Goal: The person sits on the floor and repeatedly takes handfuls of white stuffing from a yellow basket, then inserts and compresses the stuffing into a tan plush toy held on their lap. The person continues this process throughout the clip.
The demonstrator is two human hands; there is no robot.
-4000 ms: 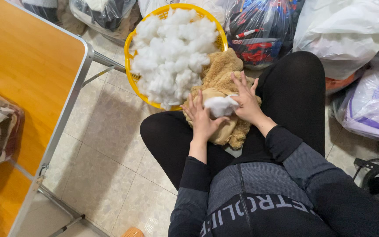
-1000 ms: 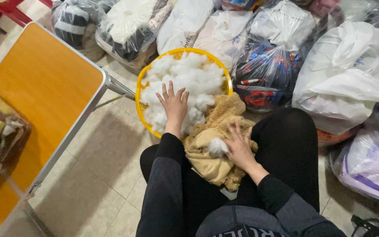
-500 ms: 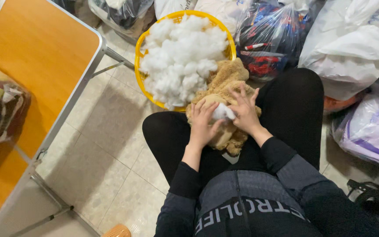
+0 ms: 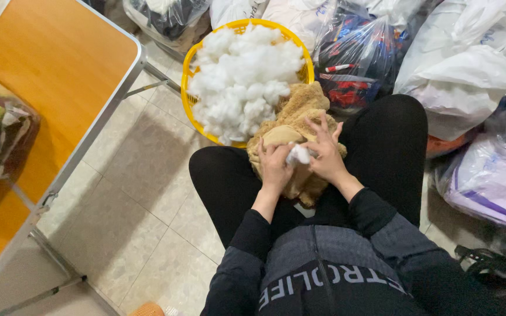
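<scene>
On the lap, just beside the yellow basket (image 4: 191, 111): tan plush toy (image 4: 291, 131), both hands closed on it, left hand (image 4: 275, 167) and right hand (image 4: 325, 155) pinching a white stuffing tuft (image 4: 298, 154) between them.

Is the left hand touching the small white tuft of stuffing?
Touching. The head view shows the left hand pressed against the white tuft, no gap between them.
</scene>
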